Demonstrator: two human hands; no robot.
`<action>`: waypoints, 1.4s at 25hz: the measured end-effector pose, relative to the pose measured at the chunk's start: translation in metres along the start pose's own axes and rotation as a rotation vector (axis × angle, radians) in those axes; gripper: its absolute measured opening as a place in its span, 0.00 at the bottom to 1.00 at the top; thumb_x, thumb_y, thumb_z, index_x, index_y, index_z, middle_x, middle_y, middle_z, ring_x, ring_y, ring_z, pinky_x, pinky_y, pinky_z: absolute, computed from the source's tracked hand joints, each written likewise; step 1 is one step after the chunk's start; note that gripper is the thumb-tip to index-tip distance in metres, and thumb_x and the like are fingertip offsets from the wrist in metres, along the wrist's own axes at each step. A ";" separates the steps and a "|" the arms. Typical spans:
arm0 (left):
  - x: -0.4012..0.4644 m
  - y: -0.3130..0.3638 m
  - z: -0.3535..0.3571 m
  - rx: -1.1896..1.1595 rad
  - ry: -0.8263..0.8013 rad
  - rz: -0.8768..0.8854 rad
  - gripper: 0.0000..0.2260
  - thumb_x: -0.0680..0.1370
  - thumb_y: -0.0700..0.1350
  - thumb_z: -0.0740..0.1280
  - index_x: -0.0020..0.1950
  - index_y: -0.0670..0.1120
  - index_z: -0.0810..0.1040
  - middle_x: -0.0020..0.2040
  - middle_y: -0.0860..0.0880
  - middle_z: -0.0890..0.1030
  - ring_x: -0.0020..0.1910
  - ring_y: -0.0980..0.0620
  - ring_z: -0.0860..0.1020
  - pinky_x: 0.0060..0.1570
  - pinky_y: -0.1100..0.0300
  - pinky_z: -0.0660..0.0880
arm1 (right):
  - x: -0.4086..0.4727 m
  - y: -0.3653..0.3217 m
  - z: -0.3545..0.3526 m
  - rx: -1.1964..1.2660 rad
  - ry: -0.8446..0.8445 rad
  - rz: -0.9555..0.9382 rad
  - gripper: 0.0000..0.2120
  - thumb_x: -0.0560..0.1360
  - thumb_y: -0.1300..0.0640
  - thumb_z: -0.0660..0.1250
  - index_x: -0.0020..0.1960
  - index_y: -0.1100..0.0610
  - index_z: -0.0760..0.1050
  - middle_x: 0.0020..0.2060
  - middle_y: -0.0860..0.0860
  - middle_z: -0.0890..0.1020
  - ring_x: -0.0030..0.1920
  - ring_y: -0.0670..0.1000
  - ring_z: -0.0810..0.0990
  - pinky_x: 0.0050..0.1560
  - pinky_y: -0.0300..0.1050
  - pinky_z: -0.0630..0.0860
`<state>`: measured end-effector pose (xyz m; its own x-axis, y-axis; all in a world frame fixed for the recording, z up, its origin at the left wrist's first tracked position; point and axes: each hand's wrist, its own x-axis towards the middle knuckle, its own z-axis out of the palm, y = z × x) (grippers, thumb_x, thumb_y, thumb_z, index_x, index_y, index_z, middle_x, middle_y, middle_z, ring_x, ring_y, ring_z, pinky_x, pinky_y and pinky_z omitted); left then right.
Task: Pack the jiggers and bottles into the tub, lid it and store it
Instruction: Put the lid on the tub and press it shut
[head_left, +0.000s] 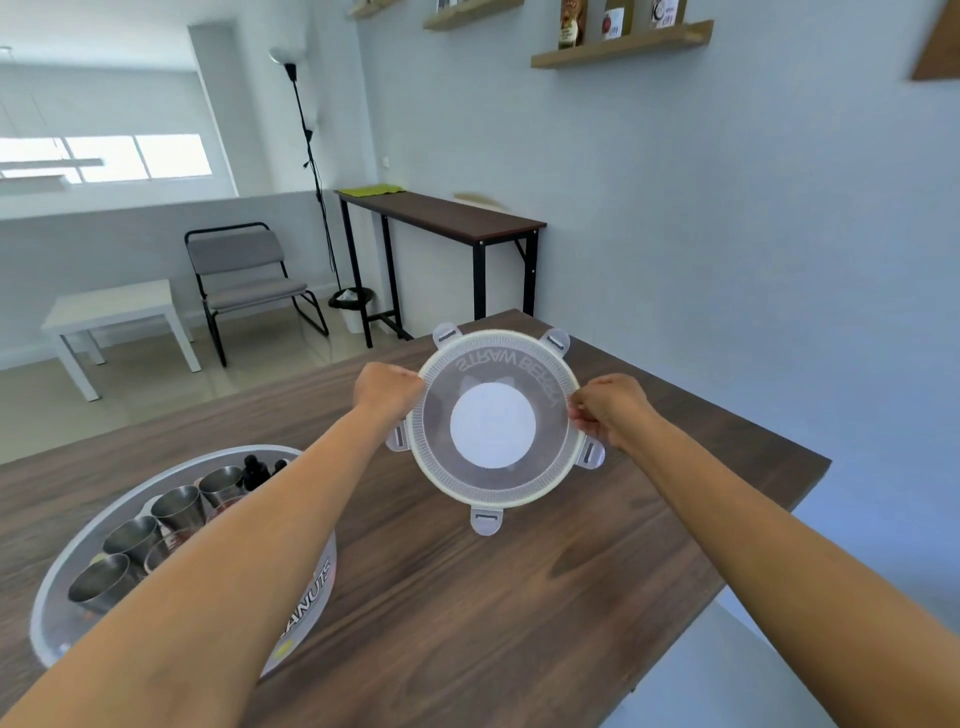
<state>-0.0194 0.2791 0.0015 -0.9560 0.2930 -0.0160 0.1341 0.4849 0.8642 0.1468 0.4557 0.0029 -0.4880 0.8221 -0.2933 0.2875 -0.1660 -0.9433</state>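
I hold a round translucent lid (493, 470) with several clip tabs up in the air over the wooden table, tilted toward me so its underside and mirrored lettering show. My left hand (387, 389) grips its left rim and my right hand (605, 410) grips its right rim. At the lower left stands the clear round tub (311, 587), open on top. Inside it lie several steel jiggers (179, 506) in a row and dark-capped bottles (257, 467) at the back. My left forearm crosses over part of the tub and hides some of its contents.
The wooden table (493, 597) ends in an edge at the right and at the far side. Beyond it stand a narrow dark console table (441, 215), a grey chair (249, 280), a white side table (114, 312) and a floor lamp (306, 145). Wall shelves (621, 49) hang above.
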 end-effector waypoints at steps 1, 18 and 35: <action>-0.001 0.005 -0.001 -0.098 0.014 0.003 0.09 0.68 0.37 0.67 0.30 0.48 0.80 0.30 0.53 0.77 0.31 0.51 0.74 0.37 0.61 0.73 | -0.001 -0.006 -0.003 0.055 0.015 -0.042 0.09 0.70 0.72 0.64 0.37 0.60 0.73 0.30 0.57 0.78 0.27 0.50 0.76 0.29 0.42 0.77; -0.021 0.013 -0.029 -0.636 -0.038 -0.114 0.06 0.75 0.42 0.69 0.40 0.43 0.77 0.44 0.43 0.82 0.37 0.53 0.81 0.36 0.64 0.79 | -0.020 -0.029 -0.002 0.484 -0.159 -0.058 0.04 0.74 0.67 0.64 0.42 0.60 0.73 0.38 0.57 0.79 0.35 0.51 0.80 0.24 0.38 0.79; -0.039 -0.022 -0.162 -0.605 0.139 -0.290 0.06 0.73 0.37 0.69 0.49 0.41 0.78 0.36 0.46 0.81 0.32 0.53 0.80 0.20 0.66 0.76 | -0.058 -0.040 0.079 0.346 -0.585 0.105 0.04 0.74 0.67 0.64 0.41 0.61 0.74 0.38 0.56 0.79 0.37 0.51 0.80 0.29 0.44 0.81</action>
<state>-0.0271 0.1234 0.0648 -0.9612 0.0925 -0.2597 -0.2634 -0.0297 0.9642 0.0991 0.3714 0.0452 -0.8647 0.3790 -0.3298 0.1253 -0.4729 -0.8721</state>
